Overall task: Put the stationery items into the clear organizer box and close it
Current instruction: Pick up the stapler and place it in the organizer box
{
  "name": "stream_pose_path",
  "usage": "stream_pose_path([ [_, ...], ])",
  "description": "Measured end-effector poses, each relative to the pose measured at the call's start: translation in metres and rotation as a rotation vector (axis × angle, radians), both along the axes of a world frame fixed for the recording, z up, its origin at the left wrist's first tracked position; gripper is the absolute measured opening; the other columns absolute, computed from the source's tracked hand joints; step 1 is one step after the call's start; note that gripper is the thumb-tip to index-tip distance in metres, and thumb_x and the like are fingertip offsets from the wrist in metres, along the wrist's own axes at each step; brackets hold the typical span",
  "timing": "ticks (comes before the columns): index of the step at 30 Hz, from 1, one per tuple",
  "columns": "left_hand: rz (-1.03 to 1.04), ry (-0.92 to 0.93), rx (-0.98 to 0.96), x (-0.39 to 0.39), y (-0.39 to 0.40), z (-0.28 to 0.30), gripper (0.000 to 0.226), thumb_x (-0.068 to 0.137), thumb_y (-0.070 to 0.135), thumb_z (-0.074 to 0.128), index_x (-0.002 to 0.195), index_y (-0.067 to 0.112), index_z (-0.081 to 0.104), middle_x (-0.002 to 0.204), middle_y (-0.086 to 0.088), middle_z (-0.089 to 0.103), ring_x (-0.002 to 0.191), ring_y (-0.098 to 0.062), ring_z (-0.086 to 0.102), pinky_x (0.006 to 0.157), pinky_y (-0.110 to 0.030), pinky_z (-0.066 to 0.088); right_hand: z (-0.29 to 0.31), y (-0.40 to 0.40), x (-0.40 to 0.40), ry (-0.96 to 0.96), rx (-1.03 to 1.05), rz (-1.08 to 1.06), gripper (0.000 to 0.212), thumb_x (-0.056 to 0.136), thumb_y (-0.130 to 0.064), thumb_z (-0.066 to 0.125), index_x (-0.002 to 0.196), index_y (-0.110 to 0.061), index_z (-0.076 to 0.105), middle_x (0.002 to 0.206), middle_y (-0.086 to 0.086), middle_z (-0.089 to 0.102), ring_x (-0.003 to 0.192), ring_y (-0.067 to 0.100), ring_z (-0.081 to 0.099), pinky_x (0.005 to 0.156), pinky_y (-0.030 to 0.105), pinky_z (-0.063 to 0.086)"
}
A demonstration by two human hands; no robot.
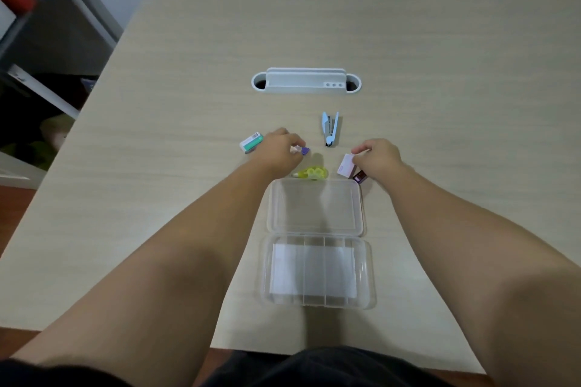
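The clear organizer box point(317, 273) lies open near the table's front edge, its lid point(316, 207) flat behind the divided base. My left hand point(279, 149) has its fingers closed on a small purple item point(304, 151). My right hand point(375, 155) pinches a pale pink box point(345, 165); a small dark purple item point(360, 177) lies right beside it. A yellow correction tape point(311, 173) rests just behind the lid. A green and white eraser point(251, 142) lies left of my left hand. A light blue stapler point(329, 129) lies behind both hands.
A white cable-slot insert point(306, 81) is set into the light wooden table point(188, 104) further back. A dark shelf unit point(47, 25) stands off the table's left edge. My dark clothing shows at the bottom edge.
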State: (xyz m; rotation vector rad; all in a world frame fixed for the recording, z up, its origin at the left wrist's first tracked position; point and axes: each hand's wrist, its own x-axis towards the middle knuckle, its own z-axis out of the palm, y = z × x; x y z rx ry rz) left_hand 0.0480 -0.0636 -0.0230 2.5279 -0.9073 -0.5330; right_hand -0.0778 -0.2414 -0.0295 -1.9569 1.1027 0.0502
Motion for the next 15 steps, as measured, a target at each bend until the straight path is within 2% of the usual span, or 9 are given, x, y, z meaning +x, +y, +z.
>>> stream_pose_path([
  [2,0.013,0.057,-0.005,0.006,-0.013,0.001,0.034,0.091,0.026,0.056,0.124,0.019,0.062,0.123,-0.005,0.054,0.113,-0.022,0.053,0.085,-0.03,0.044,0.001,-0.004,0.011,-0.006,0.001,-0.007,0.029,0.083,-0.006,0.057,0.106,-0.013,0.072,0.093,0.004,0.062,0.069,0.017,0.058,0.062,0.017,0.047],
  [4,0.021,0.11,-0.011,0.014,-0.029,-0.001,0.039,0.092,0.023,0.056,0.13,0.016,0.058,0.127,-0.007,0.054,0.115,-0.024,0.055,0.095,-0.032,0.045,0.001,-0.01,0.022,-0.001,0.007,-0.015,0.033,0.083,-0.009,0.056,0.112,-0.016,0.071,0.099,0.005,0.065,0.083,0.018,0.057,0.078,0.025,0.048],
  [5,0.027,0.134,-0.007,0.016,-0.035,-0.002,0.042,0.091,0.021,0.055,0.133,0.016,0.055,0.131,-0.007,0.054,0.117,-0.025,0.055,0.1,-0.035,0.044,0.001,-0.012,0.028,0.0,0.014,-0.018,0.035,0.084,-0.01,0.055,0.114,-0.016,0.07,0.104,0.006,0.066,0.086,0.018,0.056,0.08,0.026,0.047],
  [8,0.077,0.237,-0.025,0.028,-0.057,-0.006,0.049,0.092,0.012,0.049,0.141,0.015,0.045,0.142,-0.004,0.051,0.115,-0.025,0.057,0.1,-0.036,0.047,-0.001,-0.019,0.045,0.018,0.021,-0.029,0.037,0.085,-0.018,0.06,0.122,-0.017,0.065,0.122,0.005,0.065,0.096,0.019,0.059,0.08,0.023,0.042],
  [11,0.036,0.232,-0.035,0.043,-0.074,-0.009,0.058,0.088,-0.002,0.043,0.143,0.016,0.041,0.141,-0.006,0.049,0.12,-0.026,0.053,0.095,-0.035,0.048,-0.01,-0.018,0.061,0.044,0.008,0.016,0.056,0.077,-0.033,0.073,0.127,-0.013,0.06,0.128,0.006,0.062,0.114,0.024,0.06,0.093,0.029,0.046],
  [13,-0.038,0.185,-0.011,0.056,-0.083,-0.014,0.062,0.085,-0.005,0.044,0.142,0.019,0.041,0.138,-0.007,0.05,0.122,-0.028,0.051,0.094,-0.04,0.051,-0.017,-0.013,0.069,0.076,-0.06,0.089,0.06,0.071,-0.04,0.077,0.124,-0.014,0.062,0.123,0.007,0.064,0.11,0.025,0.061,0.087,0.032,0.049],
  [15,-0.108,0.127,0.027,0.068,-0.092,-0.019,0.065,0.084,-0.005,0.048,0.142,0.023,0.041,0.135,-0.006,0.051,0.121,-0.028,0.052,0.091,-0.042,0.055,-0.024,-0.008,0.075,0.097,-0.167,0.135,0.054,0.067,-0.046,0.077,0.114,-0.02,0.067,0.111,0.008,0.065,0.1,0.027,0.062,0.078,0.034,0.051],
])
